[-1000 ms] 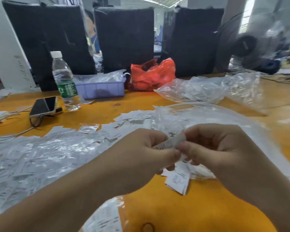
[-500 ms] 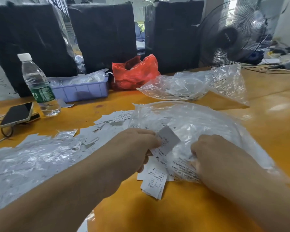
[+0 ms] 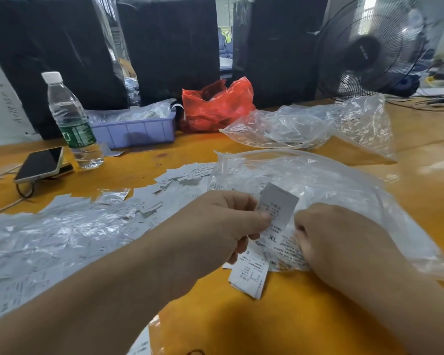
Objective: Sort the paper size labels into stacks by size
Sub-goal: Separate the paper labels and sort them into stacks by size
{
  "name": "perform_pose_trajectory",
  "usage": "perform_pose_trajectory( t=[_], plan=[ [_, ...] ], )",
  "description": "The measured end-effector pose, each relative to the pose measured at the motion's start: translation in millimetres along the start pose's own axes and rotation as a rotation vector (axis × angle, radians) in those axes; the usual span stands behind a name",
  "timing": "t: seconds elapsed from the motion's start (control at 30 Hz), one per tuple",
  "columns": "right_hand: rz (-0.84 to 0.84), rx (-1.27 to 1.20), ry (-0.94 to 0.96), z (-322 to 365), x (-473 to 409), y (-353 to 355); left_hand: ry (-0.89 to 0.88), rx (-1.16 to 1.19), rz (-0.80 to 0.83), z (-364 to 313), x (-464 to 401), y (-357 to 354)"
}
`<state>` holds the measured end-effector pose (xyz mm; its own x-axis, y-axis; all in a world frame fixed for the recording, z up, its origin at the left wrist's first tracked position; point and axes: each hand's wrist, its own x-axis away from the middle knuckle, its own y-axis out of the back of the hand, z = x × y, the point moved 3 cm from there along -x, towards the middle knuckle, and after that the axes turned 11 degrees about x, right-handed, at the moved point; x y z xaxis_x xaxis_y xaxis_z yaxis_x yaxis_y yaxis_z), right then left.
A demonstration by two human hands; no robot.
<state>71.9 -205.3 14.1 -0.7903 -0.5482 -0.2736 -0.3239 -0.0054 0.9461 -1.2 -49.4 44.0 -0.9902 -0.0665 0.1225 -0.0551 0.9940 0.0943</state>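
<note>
Left hand (image 3: 223,226) pinches the XL label (image 3: 277,213) upright above the S stack (image 3: 250,275); featherlight, floppy paper, best nipped at an edge. Right hand (image 3: 328,237) curls into the clear bag (image 3: 318,180), its catch hidden.

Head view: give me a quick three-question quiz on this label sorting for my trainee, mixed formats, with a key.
1. True or false: the left hand pinches a paper label.
2. Which size letters show beside the right hand? A) XL B) M C) XXL
3. Fill in: the water bottle stands beside the ____ tray.

Key: 1 true; 2 A; 3 purple.
</note>
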Motion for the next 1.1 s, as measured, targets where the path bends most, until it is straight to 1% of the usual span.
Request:
perform_pose_trajectory(
  t=[0.13, 0.27, 0.4, 0.53, 0.73, 1.1],
  plan=[
    [-0.056, -0.042, -0.037, -1.7, -0.3, 6.2, 0.007, -0.003, -0.017, 1.2, 4.9, 3.0],
    [-0.157, -0.132, -0.058, 0.3, 0.1, 13.6, 0.016, -0.004, -0.034, 3.1, 10.3, 7.4],
    [-0.158, -0.228, -0.028, 1.4, -0.2, 10.6, 0.013, 0.007, -0.053, 2.9, 16.2, 12.4],
    [-0.203, -0.265, -0.014, 2.9, 1.5, 12.3, 0.010, 0.009, -0.055, 4.2, 18.2, 16.0],
    [-0.381, -0.378, -0.023, 3.9, 8.3, 23.0, 0.006, 0.004, -0.052, 7.9, 13.3, 13.2],
    [-0.506, -0.339, 0.054, 0.6, 8.3, 17.9, 0.004, -0.027, -0.035, 6.6, 0.3, 1.8]
  ],
)
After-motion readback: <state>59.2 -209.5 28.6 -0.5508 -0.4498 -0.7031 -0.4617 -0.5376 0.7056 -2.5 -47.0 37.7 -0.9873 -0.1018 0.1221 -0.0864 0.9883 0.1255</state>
